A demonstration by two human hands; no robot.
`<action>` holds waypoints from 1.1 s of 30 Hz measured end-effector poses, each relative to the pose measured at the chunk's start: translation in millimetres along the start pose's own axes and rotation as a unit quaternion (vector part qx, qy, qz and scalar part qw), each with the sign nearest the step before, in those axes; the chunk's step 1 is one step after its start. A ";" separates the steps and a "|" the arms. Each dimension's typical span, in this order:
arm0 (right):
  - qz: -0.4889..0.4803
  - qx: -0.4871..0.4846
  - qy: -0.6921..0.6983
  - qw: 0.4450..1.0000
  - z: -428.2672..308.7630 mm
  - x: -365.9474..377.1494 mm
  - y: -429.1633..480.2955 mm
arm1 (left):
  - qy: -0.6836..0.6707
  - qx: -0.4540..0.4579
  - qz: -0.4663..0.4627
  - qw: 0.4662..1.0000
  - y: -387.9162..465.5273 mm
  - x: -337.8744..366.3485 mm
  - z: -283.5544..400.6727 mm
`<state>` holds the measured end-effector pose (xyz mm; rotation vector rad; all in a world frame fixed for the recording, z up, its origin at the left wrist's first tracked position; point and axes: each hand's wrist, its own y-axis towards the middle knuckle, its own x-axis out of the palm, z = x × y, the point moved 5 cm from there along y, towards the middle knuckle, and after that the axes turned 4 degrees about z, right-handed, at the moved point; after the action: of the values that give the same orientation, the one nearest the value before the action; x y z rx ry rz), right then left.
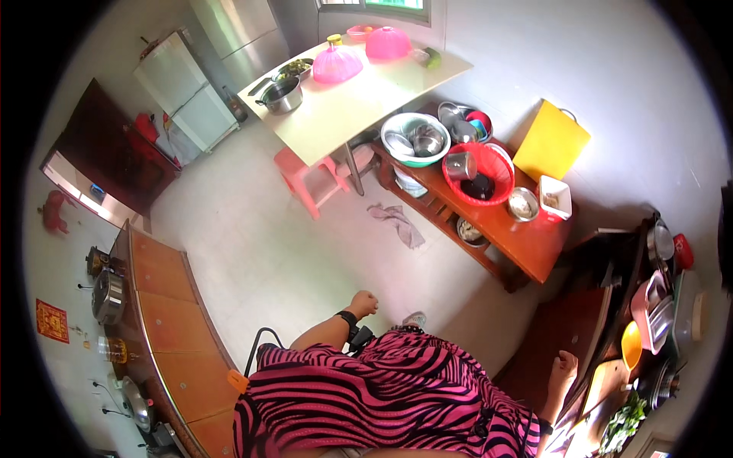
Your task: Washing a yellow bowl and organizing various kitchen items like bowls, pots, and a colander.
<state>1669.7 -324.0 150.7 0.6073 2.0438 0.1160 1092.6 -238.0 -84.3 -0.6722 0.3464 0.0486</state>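
My left hand [362, 303] hangs in front of my body over the tiled floor, fingers loosely curled, and nothing shows in it. A dark band circles that wrist. On the right, my right hand [566, 366] is also curled, with no object visible in it. It is nearest the kitchen counter, where a wooden cutting board [607, 382], an orange ladle-like scoop [631, 346] and a bunch of leafy greens [623, 421] lie. Behind them, a pink basin [642, 312] holds dishes.
Ahead is a low wooden bench [515, 246] bearing a red basket [504, 192] and a basin of metal bowls [395, 163]. A crumpled cloth [401, 224] lies on the floor near a pink stool [295, 182]. Beyond stands a pale table [320, 126]; cabinets [172, 320] line the left.
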 end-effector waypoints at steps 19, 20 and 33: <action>-0.273 -0.046 0.063 0.959 -57.3 153.6 150.3 | 0.220 0.148 0.086 0.960 62.6 -57.0 -30.2; -0.289 -0.050 0.076 0.953 -61.6 166.5 165.1 | 0.311 0.128 0.064 0.940 57.5 -52.6 -25.1; -0.457 -0.234 0.082 0.854 -225.3 330.8 293.3 | -0.094 -0.105 0.314 0.939 -19.3 -70.8 22.2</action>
<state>1455.3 121.1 104.5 -0.7177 2.1487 0.0915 1035.6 -234.6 -33.2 -0.7382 0.3626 0.7657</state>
